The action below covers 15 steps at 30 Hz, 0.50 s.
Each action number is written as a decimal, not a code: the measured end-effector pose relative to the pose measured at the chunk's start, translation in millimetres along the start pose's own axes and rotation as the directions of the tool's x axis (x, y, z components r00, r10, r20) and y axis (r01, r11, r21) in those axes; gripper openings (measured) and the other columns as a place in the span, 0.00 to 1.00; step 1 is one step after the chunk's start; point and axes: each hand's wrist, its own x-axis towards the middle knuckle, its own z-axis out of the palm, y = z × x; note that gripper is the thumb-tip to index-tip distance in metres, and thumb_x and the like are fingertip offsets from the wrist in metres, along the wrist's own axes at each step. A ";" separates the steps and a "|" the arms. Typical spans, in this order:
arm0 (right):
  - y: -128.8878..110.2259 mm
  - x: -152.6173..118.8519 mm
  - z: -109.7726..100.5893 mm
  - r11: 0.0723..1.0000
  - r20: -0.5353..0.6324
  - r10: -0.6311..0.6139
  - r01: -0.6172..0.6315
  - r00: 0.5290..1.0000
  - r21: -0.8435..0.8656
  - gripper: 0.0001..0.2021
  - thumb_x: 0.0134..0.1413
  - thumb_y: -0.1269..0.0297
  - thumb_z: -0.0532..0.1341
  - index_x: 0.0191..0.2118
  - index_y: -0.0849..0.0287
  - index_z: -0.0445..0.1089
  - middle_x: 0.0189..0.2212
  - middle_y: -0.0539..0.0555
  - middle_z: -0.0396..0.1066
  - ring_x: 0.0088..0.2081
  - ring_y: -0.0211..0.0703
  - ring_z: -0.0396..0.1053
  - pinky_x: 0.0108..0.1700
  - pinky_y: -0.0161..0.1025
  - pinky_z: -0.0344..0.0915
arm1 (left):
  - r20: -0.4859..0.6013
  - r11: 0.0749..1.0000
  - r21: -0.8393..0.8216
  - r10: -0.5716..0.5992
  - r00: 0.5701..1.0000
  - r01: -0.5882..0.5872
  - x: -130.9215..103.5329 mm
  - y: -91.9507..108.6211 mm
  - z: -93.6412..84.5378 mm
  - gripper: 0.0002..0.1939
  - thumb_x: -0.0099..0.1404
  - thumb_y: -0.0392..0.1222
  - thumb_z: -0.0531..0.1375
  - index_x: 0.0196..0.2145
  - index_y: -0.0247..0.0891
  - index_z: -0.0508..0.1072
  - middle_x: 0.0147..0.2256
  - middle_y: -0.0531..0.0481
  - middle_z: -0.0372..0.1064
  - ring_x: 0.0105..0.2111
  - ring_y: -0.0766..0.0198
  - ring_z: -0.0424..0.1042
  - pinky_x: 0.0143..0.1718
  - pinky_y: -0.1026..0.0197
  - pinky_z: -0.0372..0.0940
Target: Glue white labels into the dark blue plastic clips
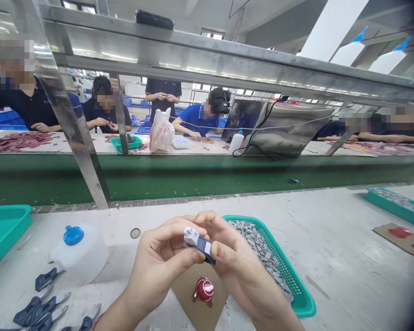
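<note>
Between my two hands, near the middle of the view, is a small dark blue and light grey part (pixel 200 244). My left hand (pixel 165 255) pinches it from the left, with the thumb along its lower side. From the right, my right hand (pixel 232 255) grips its other end with thumb and fingers. Below the hands, a brown card (pixel 193 305) on the table bears a red cap-like object (pixel 204 290) in a glossy brown-red puddle. Behind my right hand stands a green basket (pixel 305 299) of small grey pieces (pixel 262 248).
A white bottle with a blue cap (pixel 84 257) and several dark blue parts (pixel 43 310) lie left. Green trays (pixel 7 230) stand at both sides. A metal post (pixel 72 124) rises left of centre. Across the green conveyor (pixel 158 177), several people work.
</note>
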 end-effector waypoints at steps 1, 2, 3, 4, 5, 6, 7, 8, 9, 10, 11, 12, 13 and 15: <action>1.8 -1.4 1.5 1.000 0.008 0.005 -0.005 1.000 0.007 0.14 0.52 0.55 0.70 0.43 0.51 0.73 0.37 0.50 0.71 0.39 0.37 0.69 0.40 0.30 0.66 | -0.006 1.000 0.004 -0.006 1.000 0.006 -0.8 0.0 -0.1 0.05 0.59 0.35 0.69 0.33 0.44 0.82 0.34 0.52 0.75 0.33 0.67 0.72 0.34 0.70 0.70; 3.2 -3.1 2.7 1.000 0.012 0.004 -0.004 1.000 0.010 0.13 0.54 0.55 0.69 0.44 0.51 0.73 0.36 0.49 0.72 0.38 0.36 0.69 0.40 0.30 0.65 | -0.014 1.000 0.010 -0.008 1.000 0.008 -1.7 0.3 -0.3 0.05 0.59 0.35 0.69 0.33 0.43 0.82 0.34 0.52 0.75 0.32 0.68 0.72 0.33 0.70 0.70; 4.1 -4.9 3.5 1.000 0.015 -0.001 0.001 1.000 0.011 0.12 0.56 0.55 0.68 0.44 0.51 0.73 0.35 0.49 0.72 0.38 0.36 0.69 0.40 0.30 0.65 | -0.019 1.000 0.018 -0.006 1.000 0.006 -2.6 0.8 -0.4 0.04 0.59 0.35 0.69 0.33 0.43 0.83 0.33 0.52 0.75 0.31 0.68 0.72 0.33 0.70 0.70; 4.5 -6.8 4.0 1.000 0.015 -0.008 0.007 1.000 0.012 0.11 0.57 0.56 0.67 0.44 0.52 0.72 0.35 0.50 0.73 0.38 0.36 0.70 0.41 0.30 0.65 | -0.023 1.000 0.030 0.002 1.000 -0.001 -3.5 1.3 -0.5 0.04 0.58 0.36 0.69 0.33 0.43 0.83 0.32 0.52 0.75 0.32 0.67 0.72 0.33 0.70 0.70; 4.5 -8.8 4.3 1.000 0.014 -0.013 0.013 1.000 0.017 0.10 0.57 0.57 0.67 0.43 0.52 0.72 0.35 0.50 0.74 0.38 0.37 0.70 0.41 0.31 0.66 | -0.023 0.999 0.045 0.012 1.000 -0.011 -4.2 1.9 -0.5 0.05 0.58 0.36 0.69 0.33 0.43 0.83 0.32 0.51 0.75 0.32 0.67 0.73 0.33 0.69 0.70; 4.2 -10.7 4.4 1.000 0.014 -0.010 0.010 1.000 0.022 0.10 0.57 0.57 0.67 0.42 0.53 0.72 0.34 0.50 0.75 0.37 0.37 0.71 0.41 0.32 0.66 | -0.020 0.998 0.057 0.021 1.000 -0.020 -4.8 2.5 -0.5 0.05 0.58 0.36 0.69 0.33 0.44 0.83 0.31 0.51 0.74 0.32 0.66 0.73 0.33 0.69 0.70; 3.8 -12.8 4.2 1.000 0.012 0.001 -0.002 1.000 0.026 0.10 0.57 0.58 0.67 0.42 0.54 0.72 0.33 0.51 0.75 0.37 0.38 0.71 0.41 0.33 0.66 | -0.010 0.997 0.070 0.027 1.000 -0.026 -5.3 2.9 -0.4 0.06 0.58 0.35 0.69 0.34 0.44 0.84 0.31 0.51 0.74 0.32 0.66 0.73 0.33 0.69 0.71; 3.3 -14.9 3.7 1.000 0.007 0.017 -0.017 1.000 0.026 0.10 0.56 0.58 0.68 0.41 0.54 0.71 0.32 0.51 0.76 0.36 0.38 0.71 0.40 0.33 0.66 | 0.005 0.996 0.079 0.032 0.999 -0.032 -5.6 3.1 -0.3 0.07 0.58 0.35 0.69 0.34 0.45 0.84 0.31 0.51 0.74 0.33 0.65 0.73 0.34 0.68 0.71; 2.9 -17.0 2.7 0.999 -0.008 0.030 -0.030 1.000 0.017 0.10 0.56 0.58 0.68 0.41 0.54 0.71 0.32 0.51 0.76 0.35 0.38 0.71 0.39 0.33 0.66 | 0.022 0.996 0.084 0.035 0.999 -0.037 -5.9 3.1 0.0 0.07 0.58 0.35 0.69 0.34 0.46 0.84 0.32 0.50 0.75 0.33 0.65 0.74 0.34 0.68 0.71; 2.6 -19.2 1.3 0.999 -0.026 0.038 -0.038 0.999 0.005 0.11 0.56 0.57 0.68 0.41 0.54 0.70 0.32 0.51 0.76 0.34 0.38 0.71 0.37 0.33 0.67 | 0.039 0.996 0.084 0.036 0.999 -0.039 -6.2 2.8 0.5 0.08 0.59 0.34 0.69 0.35 0.47 0.84 0.32 0.50 0.75 0.33 0.65 0.74 0.34 0.68 0.71; 2.8 -21.5 -0.7 0.999 -0.042 0.046 -0.046 0.998 -0.006 0.11 0.56 0.57 0.68 0.42 0.53 0.70 0.32 0.51 0.76 0.33 0.38 0.71 0.36 0.33 0.66 | 0.058 0.996 0.084 0.030 0.998 -0.035 -6.7 2.1 1.2 0.08 0.59 0.34 0.68 0.35 0.47 0.84 0.32 0.50 0.75 0.33 0.65 0.74 0.34 0.68 0.70; 3.5 -23.7 -3.1 0.998 -0.053 0.057 -0.058 0.997 -0.013 0.12 0.56 0.56 0.68 0.42 0.53 0.70 0.32 0.51 0.76 0.32 0.38 0.70 0.34 0.32 0.66 | 0.074 0.996 0.083 0.017 0.997 -0.023 -7.4 0.8 2.2 0.08 0.59 0.34 0.68 0.34 0.46 0.84 0.32 0.50 0.75 0.33 0.65 0.74 0.34 0.68 0.70; 5.0 -26.0 -6.0 0.998 -0.061 0.068 -0.069 0.996 -0.015 0.12 0.55 0.57 0.68 0.43 0.53 0.70 0.32 0.51 0.76 0.31 0.37 0.70 0.33 0.32 0.66 | 0.081 0.997 0.078 -0.007 0.997 0.001 -8.5 -1.0 3.8 0.07 0.58 0.35 0.69 0.33 0.46 0.84 0.32 0.50 0.74 0.33 0.65 0.73 0.34 0.68 0.70; 11.6 -31.1 -12.3 0.997 -0.092 0.075 -0.077 0.993 -0.012 0.13 0.54 0.57 0.69 0.43 0.54 0.70 0.33 0.51 0.76 0.32 0.37 0.70 0.34 0.32 0.66 | 0.074 0.994 0.049 -0.098 0.993 0.094 -12.2 -7.2 8.2 0.04 0.59 0.37 0.69 0.33 0.44 0.83 0.32 0.50 0.74 0.32 0.65 0.73 0.34 0.67 0.70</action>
